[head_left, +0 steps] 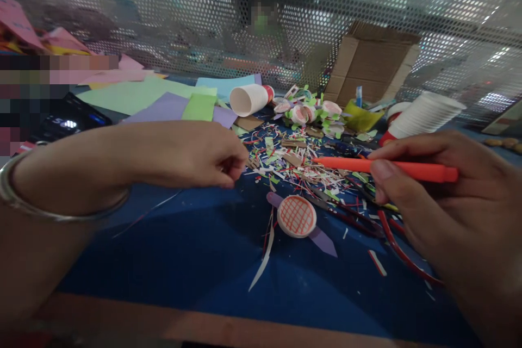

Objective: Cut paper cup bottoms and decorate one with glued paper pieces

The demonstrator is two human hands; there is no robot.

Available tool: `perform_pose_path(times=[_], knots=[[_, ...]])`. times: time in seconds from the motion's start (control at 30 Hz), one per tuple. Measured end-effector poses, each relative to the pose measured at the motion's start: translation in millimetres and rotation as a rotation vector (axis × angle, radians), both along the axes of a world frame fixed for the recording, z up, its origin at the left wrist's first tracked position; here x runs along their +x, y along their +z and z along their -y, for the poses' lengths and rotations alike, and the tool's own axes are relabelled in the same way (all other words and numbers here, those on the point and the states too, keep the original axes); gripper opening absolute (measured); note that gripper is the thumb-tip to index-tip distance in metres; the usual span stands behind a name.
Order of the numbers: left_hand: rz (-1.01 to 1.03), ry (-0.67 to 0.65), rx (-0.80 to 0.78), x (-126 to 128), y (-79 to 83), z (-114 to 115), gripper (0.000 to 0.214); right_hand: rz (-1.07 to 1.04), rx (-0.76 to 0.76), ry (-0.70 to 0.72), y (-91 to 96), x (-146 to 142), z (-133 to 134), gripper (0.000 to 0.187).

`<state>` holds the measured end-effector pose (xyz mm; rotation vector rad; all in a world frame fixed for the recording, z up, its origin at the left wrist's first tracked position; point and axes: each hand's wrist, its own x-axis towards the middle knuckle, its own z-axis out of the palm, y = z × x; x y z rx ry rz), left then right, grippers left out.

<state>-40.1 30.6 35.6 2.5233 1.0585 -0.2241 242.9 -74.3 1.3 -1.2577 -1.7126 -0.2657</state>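
My left hand [204, 155], with a silver bangle on its wrist, hovers over the table with fingers curled in toward the thumb. Whatever is inside them, if anything, is hidden. In my right hand [444, 196] an orange-red marker [424, 170] is pinched between thumb and fingers, its tip pointing left over the paper scraps. Below and between my hands lies a round paper disc [297, 216], cup-bottom shaped, with a red grid drawn on it. A purple paper strip [323, 242] with a pointed end sticks out from under it.
Paper scraps [277, 157] and red-handled scissors [391, 234] lie on the blue table [183, 261]. Behind are coloured paper sheets [147, 92], a tipped paper cup [247, 100], small paper flowers [305, 111], stacked cups [428, 114] and cardboard [375, 62] against a perforated screen [196, 27].
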Motion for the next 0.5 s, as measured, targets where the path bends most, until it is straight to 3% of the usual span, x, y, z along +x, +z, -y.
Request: perform_pose_path(times=[0.1,0.2,0.33,0.5], knots=[[0.316,0.028,-0.133,18.5,-0.7,7.9,0.013,0.031,0.008,0.002,-0.2,1.9,-0.5,0.002],[0.543,0.043,-0.242,40.1,-14.1,18.5,0.015,0.054,0.01,-0.001,0.2,1.3,-1.2,0.004],[0.53,0.116,-0.166,61.0,-30.3,29.6,0.015,0.04,0.011,-0.001,0.0,1.2,-2.2,0.004],[0.454,0.096,-0.036,67.2,-33.2,30.7,0.01,0.042,0.003,-0.001,-1.0,2.1,-2.2,0.003]])
